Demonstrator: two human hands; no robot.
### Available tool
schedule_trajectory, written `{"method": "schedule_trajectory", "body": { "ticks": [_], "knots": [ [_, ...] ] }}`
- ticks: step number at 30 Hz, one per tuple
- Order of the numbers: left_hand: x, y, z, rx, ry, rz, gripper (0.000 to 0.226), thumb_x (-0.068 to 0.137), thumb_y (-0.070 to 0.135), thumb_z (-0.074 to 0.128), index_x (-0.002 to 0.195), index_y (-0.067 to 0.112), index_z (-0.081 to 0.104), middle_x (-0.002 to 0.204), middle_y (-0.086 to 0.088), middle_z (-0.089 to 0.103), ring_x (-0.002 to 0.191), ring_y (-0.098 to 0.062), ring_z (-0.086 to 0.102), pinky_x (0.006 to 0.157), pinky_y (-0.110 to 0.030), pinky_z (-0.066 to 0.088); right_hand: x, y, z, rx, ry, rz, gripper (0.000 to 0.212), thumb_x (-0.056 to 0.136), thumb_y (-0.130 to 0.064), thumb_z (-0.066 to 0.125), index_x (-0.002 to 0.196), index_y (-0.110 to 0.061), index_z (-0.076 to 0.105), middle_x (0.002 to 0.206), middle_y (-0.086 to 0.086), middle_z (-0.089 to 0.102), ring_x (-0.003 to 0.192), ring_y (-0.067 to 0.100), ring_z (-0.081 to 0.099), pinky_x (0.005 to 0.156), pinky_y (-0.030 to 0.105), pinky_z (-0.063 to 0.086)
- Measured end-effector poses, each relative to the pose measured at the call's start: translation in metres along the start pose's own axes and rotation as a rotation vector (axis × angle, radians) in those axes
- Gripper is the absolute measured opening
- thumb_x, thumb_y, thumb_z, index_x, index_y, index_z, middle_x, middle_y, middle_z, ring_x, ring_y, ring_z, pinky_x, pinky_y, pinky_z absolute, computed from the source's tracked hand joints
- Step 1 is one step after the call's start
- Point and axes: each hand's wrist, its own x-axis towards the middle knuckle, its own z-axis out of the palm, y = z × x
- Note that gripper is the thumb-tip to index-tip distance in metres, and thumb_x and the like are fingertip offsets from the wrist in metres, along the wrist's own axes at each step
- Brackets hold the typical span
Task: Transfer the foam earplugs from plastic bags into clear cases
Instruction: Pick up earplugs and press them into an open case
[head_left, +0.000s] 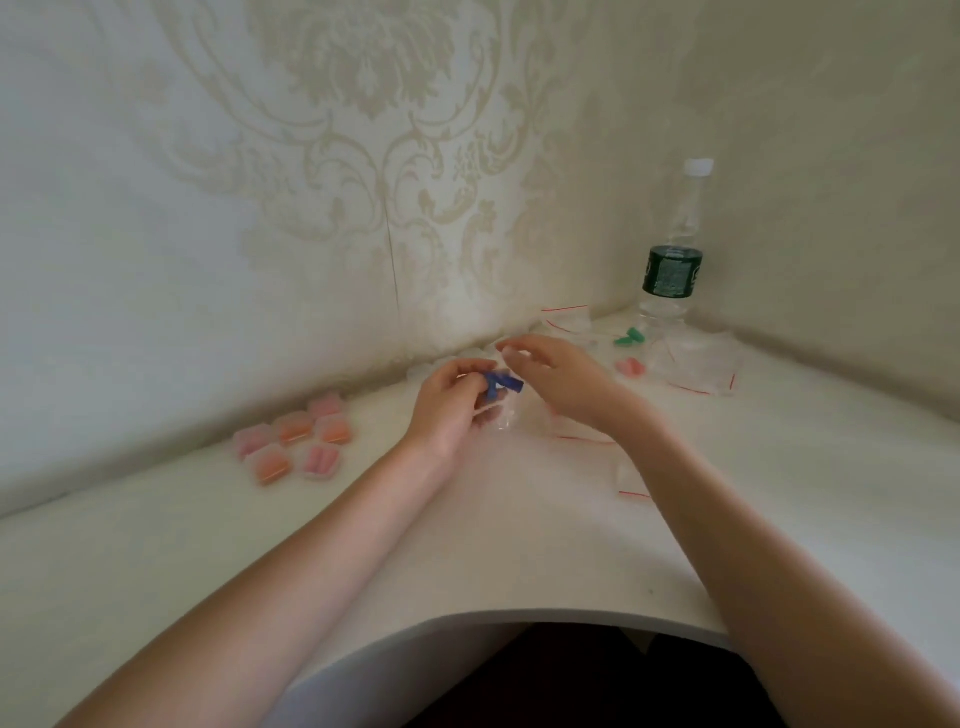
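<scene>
Fingers (470, 376) of left hand (452, 410) curled, pinching blue earplugs (501, 384) above the desk (467, 545), with a clear case (501, 418) just below, blurred. Fingers of right hand (558, 371) spread and relaxed, holding nothing, just beside the blue earplugs. To the left on the desk, six filled cases (296, 441) with pink and orange earplugs, close together. To the right, green earplugs (629, 336) and pink earplugs (629, 368) near plastic bags (701, 364). Behind, water bottle (674, 249) upright in the corner.
</scene>
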Motion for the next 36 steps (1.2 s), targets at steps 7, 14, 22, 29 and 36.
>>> {"method": "schedule_trajectory", "body": {
  "ticks": [7, 14, 22, 29, 36],
  "knots": [
    [-0.003, 0.004, -0.034, -0.270, 0.030, -0.101, 0.025, 0.091, -0.008, 0.041, 0.077, 0.008, 0.054, 0.068, -0.007, 0.072, 0.067, -0.015, 0.058, 0.060, -0.020, 0.050, 0.000, 0.004, 0.010, 0.576, -0.071, 0.191, 0.031, 0.093, -0.025, 0.059, 0.118, -0.007, 0.059, 0.079, 0.004, 0.067, 0.059, 0.007, 0.057, 0.056, 0.020, 0.046],
    [0.007, 0.006, -0.043, -0.276, -0.005, -0.026, 0.011, 0.089, -0.001, 0.057, 0.083, 0.009, 0.058, 0.083, -0.011, 0.065, 0.069, -0.013, 0.062, 0.068, -0.019, 0.056, -0.005, 0.012, 0.006, 0.574, -0.005, 0.270, 0.022, 0.083, -0.011, 0.071, 0.104, -0.007, 0.067, 0.084, 0.001, 0.074, 0.062, 0.008, 0.066, 0.056, 0.017, 0.047],
    [0.003, -0.002, -0.044, -0.089, 0.199, 0.151, 0.006, 0.085, 0.002, 0.067, 0.084, 0.006, 0.064, 0.080, -0.009, 0.069, 0.073, -0.017, 0.070, 0.071, -0.020, 0.057, -0.010, 0.007, 0.004, 0.802, 0.055, 0.314, 0.011, 0.089, -0.007, 0.063, 0.095, 0.001, 0.067, 0.082, 0.012, 0.068, 0.061, 0.011, 0.069, 0.056, 0.016, 0.053],
    [-0.012, -0.001, -0.035, 0.529, 0.318, 0.785, 0.016, 0.082, 0.012, 0.071, 0.083, 0.020, 0.058, 0.090, 0.001, 0.059, 0.080, -0.006, 0.059, 0.074, -0.015, 0.045, -0.011, 0.001, 0.006, 0.593, 0.109, 0.289, 0.013, 0.082, -0.022, 0.074, 0.088, -0.012, 0.069, 0.079, -0.001, 0.066, 0.071, 0.008, 0.061, 0.066, 0.020, 0.054],
    [-0.019, -0.003, -0.017, 0.234, 0.098, 0.436, 0.019, 0.083, 0.022, 0.072, 0.077, 0.008, 0.061, 0.066, 0.002, 0.065, 0.074, -0.027, 0.068, 0.076, -0.041, 0.058, -0.016, -0.012, 0.018, 0.232, 0.159, 0.050, 0.026, 0.074, -0.023, 0.079, 0.061, -0.018, 0.057, 0.058, -0.009, 0.057, 0.055, 0.002, 0.049, 0.055, 0.015, 0.042]
  ]
}}
